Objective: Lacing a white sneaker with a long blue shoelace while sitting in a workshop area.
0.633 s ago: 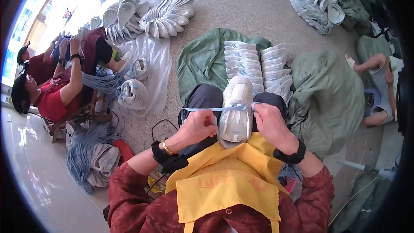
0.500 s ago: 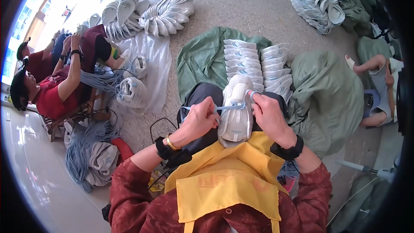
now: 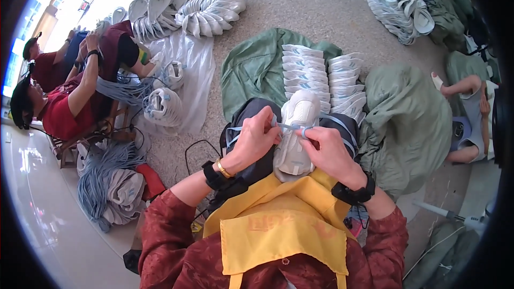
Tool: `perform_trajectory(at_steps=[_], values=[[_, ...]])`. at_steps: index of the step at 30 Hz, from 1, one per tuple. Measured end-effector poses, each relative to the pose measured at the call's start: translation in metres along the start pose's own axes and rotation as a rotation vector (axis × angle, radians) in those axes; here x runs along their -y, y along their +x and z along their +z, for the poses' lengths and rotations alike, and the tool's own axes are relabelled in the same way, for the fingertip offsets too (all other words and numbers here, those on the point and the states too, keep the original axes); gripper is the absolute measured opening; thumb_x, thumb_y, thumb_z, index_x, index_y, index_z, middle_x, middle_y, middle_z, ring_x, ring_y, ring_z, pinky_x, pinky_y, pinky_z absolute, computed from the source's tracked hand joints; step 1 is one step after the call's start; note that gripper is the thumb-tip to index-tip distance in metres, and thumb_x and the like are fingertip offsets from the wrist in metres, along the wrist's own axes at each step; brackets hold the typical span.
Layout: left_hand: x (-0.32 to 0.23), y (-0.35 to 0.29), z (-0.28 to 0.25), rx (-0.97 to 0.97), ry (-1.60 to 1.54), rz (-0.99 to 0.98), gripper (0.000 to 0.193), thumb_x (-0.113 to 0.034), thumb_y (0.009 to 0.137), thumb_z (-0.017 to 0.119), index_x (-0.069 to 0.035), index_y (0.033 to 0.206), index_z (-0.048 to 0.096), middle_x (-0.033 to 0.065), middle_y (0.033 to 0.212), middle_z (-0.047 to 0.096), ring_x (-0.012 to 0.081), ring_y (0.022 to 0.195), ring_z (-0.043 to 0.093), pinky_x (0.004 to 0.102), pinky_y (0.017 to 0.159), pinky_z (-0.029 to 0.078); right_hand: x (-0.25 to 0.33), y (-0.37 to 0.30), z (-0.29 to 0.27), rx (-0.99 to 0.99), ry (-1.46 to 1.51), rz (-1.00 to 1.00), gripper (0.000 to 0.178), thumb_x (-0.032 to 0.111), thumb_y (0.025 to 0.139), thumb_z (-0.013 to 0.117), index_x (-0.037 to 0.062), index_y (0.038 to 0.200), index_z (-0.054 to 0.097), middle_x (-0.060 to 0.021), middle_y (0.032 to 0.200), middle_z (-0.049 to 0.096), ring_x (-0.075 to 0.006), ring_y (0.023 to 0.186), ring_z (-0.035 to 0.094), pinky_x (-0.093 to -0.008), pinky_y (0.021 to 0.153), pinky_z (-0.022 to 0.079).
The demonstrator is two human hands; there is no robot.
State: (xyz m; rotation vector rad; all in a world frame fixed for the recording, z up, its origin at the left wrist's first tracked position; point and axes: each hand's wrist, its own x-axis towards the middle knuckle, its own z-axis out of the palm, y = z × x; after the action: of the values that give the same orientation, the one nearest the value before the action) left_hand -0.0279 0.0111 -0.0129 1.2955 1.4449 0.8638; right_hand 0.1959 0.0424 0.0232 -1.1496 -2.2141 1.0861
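Yellow is the one apron (image 3: pixel 284 243) I see; beyond it, one white shoe (image 3: pixel 292 150) rests between two dark-trousered knees (image 3: pixel 249 111). Over it, my right hand (image 3: pixel 332 153) and left hand (image 3: pixel 254 139) each pinch blue lace (image 3: pixel 289 127), thumb and finger together.

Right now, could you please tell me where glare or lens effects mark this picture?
Head view, upper left: the bright window area is washed out; head view, lower left: the glossy white surface carries reflections; head view, rim: black, curved fisheye corners; head view, middle: the white lace-up sneaker looks reasonably sharp.
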Motion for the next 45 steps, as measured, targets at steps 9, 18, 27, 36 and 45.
perform_trajectory(at_steps=[9,18,27,36,45], values=[[0.001,0.007,0.002,-0.066,-0.122,-0.021,0.026,0.009,0.093,0.068,0.0,0.093,0.043,0.0095,0.09,0.071,0.0174,0.086,0.077,0.0286,0.072,0.065,-0.005,-0.004,0.003,-0.143,0.213,0.095,0.025,-0.003,0.094,0.064,-0.0062,0.118,0.069,-0.0141,0.089,0.07,-0.0202,0.071,0.072,-0.0305,0.068,0.058],[0.006,0.01,0.013,-0.166,-0.158,0.084,0.028,0.003,0.087,0.075,0.003,0.09,0.047,0.0108,0.076,0.069,0.0185,0.078,0.077,0.0305,0.065,0.06,-0.017,-0.025,-0.004,-0.163,0.407,0.282,0.014,-0.002,0.099,0.063,-0.0048,0.109,0.072,-0.0076,0.093,0.072,-0.0098,0.077,0.072,-0.0244,0.067,0.058],[-0.006,0.005,0.017,-0.169,0.23,0.206,0.027,0.001,0.086,0.077,0.0,0.089,0.05,0.0118,0.077,0.069,0.0185,0.068,0.072,0.0308,0.06,0.054,-0.039,-0.03,0.001,-0.244,0.508,0.363,0.012,-0.003,0.099,0.064,-0.0068,0.109,0.071,-0.0064,0.098,0.074,-0.0101,0.083,0.072,-0.0264,0.077,0.062],[-0.009,0.005,0.019,-0.172,0.249,0.155,0.029,-0.002,0.085,0.079,-0.001,0.093,0.051,0.0119,0.08,0.071,0.0182,0.066,0.07,0.0318,0.06,0.054,-0.048,-0.025,0.004,-0.343,0.597,0.362,0.014,-0.006,0.094,0.069,-0.0066,0.108,0.07,-0.0069,0.094,0.075,-0.0119,0.085,0.073,-0.0275,0.081,0.062],[-0.003,0.004,0.018,-0.17,0.165,0.099,0.035,-0.004,0.085,0.082,-0.002,0.092,0.048,0.0047,0.083,0.071,0.007,0.073,0.069,0.0266,0.065,0.057,-0.047,-0.018,0.009,-0.334,0.606,0.349,0.009,-0.006,0.093,0.07,-0.0052,0.102,0.071,-0.004,0.088,0.074,-0.01,0.081,0.072,-0.0261,0.079,0.062]])
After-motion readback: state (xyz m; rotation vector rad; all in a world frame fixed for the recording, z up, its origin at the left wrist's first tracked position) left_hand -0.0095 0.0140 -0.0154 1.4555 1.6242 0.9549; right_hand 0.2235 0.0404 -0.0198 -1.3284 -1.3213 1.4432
